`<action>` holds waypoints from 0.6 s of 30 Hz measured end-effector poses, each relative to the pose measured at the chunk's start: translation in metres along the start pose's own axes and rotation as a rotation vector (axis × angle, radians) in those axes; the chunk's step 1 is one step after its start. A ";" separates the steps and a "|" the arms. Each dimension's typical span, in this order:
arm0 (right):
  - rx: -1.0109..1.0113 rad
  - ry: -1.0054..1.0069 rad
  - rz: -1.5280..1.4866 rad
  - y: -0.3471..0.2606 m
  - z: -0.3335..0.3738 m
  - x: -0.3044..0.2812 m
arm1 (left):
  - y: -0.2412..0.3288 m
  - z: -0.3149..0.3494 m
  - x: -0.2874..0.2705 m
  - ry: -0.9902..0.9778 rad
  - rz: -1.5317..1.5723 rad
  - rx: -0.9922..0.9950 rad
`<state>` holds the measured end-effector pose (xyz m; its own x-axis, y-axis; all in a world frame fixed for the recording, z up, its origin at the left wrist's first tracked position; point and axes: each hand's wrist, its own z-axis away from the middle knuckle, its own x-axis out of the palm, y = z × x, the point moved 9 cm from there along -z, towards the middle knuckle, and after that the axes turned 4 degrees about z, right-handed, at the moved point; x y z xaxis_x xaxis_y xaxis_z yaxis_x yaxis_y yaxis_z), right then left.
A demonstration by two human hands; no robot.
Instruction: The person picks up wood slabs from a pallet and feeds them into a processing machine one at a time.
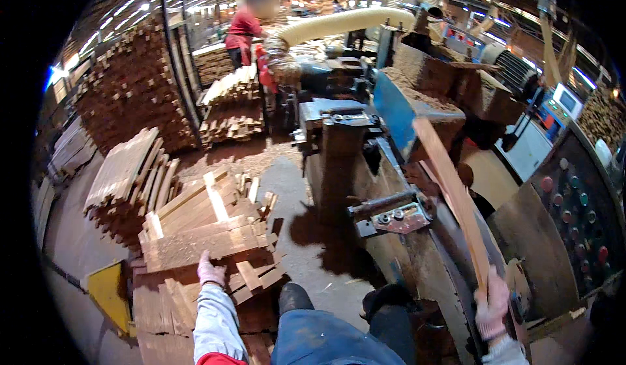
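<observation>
A long wooden plank (453,202) slants along the machine bed on my right. My right hand (492,303), in a pale glove, is closed round its near end. The far end lies beside the blue machine housing (396,114). My left hand (210,270), also gloved, reaches to the near edge of a wide board (202,244) on a stack to my left. One finger is stretched out on that edge and the others are partly hidden. Short wood pieces (248,275) lie just right of this hand.
A metal clamp bracket (398,218) juts from the machine's left side. A panel with coloured buttons (577,208) stands at right. More boards (124,169) are stacked at left, near a yellow metal piece (107,296). A person in red (242,32) stands beyond, by a ribbed hose (345,26).
</observation>
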<state>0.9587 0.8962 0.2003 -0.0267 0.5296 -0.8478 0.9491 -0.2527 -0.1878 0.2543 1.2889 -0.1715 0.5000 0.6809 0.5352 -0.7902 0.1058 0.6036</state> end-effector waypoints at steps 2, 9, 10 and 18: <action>0.074 -0.059 0.155 0.022 0.076 -0.029 | -0.002 -0.017 -0.009 -0.004 0.038 0.067; 0.004 -0.266 0.344 0.029 0.160 -0.087 | -0.012 0.037 0.012 0.091 -0.070 0.182; -0.088 -0.237 0.388 0.024 0.144 -0.080 | -0.014 0.043 0.008 0.039 -0.085 0.184; -0.295 -0.100 0.144 -0.014 -0.057 0.008 | -0.026 0.210 0.066 -0.276 -0.188 0.098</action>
<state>0.9636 0.9504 0.2244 0.0978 0.4194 -0.9025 0.9948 -0.0662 0.0770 0.3827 1.1787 -0.0279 0.7210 0.4329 0.5410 -0.6444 0.1319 0.7533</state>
